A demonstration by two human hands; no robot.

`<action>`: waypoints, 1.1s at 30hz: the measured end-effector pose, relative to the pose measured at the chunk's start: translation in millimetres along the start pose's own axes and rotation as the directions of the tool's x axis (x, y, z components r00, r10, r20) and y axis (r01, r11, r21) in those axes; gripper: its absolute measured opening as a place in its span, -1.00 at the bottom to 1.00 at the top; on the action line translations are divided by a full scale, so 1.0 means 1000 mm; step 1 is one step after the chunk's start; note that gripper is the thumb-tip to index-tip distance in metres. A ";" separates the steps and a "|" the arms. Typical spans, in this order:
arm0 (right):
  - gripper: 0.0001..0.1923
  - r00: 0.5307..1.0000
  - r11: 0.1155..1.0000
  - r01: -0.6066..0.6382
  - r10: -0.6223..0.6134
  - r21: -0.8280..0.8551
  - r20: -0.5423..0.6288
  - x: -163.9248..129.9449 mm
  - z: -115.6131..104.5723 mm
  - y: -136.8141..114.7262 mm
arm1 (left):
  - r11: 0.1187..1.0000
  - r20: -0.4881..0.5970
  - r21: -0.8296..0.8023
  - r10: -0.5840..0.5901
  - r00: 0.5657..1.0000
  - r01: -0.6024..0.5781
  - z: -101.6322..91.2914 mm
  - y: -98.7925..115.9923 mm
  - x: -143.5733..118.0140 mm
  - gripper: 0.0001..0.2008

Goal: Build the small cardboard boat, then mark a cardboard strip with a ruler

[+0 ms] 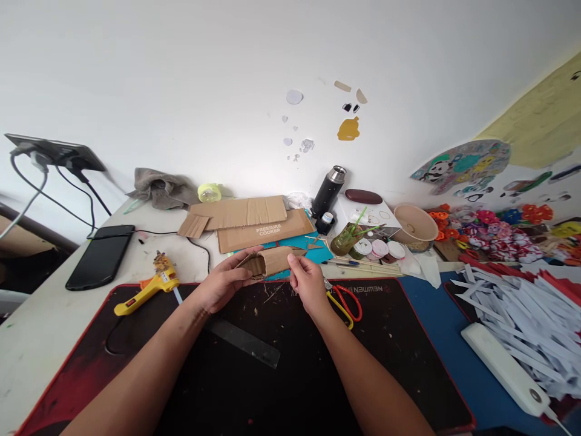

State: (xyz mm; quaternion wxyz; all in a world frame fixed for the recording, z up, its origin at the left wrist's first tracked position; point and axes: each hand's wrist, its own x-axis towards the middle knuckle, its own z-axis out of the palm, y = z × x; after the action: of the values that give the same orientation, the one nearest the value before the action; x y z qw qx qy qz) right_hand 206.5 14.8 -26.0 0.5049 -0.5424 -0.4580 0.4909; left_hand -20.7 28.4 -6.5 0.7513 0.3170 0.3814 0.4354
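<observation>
Between my hands, above the far part of the black desk mat (318, 363), is a folded cardboard piece (278, 260) with an opening on its left and a pointed right end. My left hand (227, 280) grips its left end, fingers on the rim. The thumb and fingers of my right hand (308, 281) pinch it near the pointed end. Scissors (347, 306) with red and yellow handles lie just right of my right hand. A clear ruler (245, 343) rests on the mat below the cardboard. To the left lies a yellow hot glue gun (147, 292).
Flat cardboard sheets (245, 212) lie behind my hands. A black thermos (327, 192), paint jars (379, 249) and a beige bowl (415, 223) stand at the back right. White paper strips (521, 327) pile up at right, beside a white power bank-like device (503, 369). A black phone (100, 257) lies left.
</observation>
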 end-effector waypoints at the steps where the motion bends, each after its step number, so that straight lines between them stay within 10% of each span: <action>1: -0.27 1.000 1.000 0.002 -0.002 0.003 0.000 0.000 0.000 0.000 | 1.000 -0.003 0.000 -0.004 1.000 0.004 0.001 0.000 0.000 -0.35; 8: -0.34 0.999 0.993 -0.019 0.014 0.118 0.037 -0.006 0.004 -0.008 | 0.994 -0.135 0.091 0.078 0.988 -0.066 0.002 0.001 0.004 -0.43; 15: -0.31 0.983 0.972 0.065 -0.024 0.226 -0.180 -0.006 -0.009 -0.006 | 0.978 -0.377 -0.001 0.191 0.906 -0.207 -0.016 0.010 0.016 -0.72; 25: -0.23 1.000 0.955 -0.030 0.027 0.294 0.015 0.000 0.005 -0.008 | 0.991 -0.389 -0.135 -0.042 0.920 -0.012 -0.002 0.018 0.014 -0.69; 33: -0.19 0.995 0.933 -0.103 0.100 0.344 0.025 0.006 0.010 -0.006 | 0.993 -0.273 -0.108 0.006 0.962 -0.037 -0.002 0.006 0.014 -0.52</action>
State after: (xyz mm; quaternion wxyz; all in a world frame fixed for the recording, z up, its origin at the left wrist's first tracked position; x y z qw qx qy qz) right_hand 196.7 22.2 -21.0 0.5645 -0.4668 -0.3381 0.5909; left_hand -20.5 43.5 -6.3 0.7034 0.2155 0.4525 0.5040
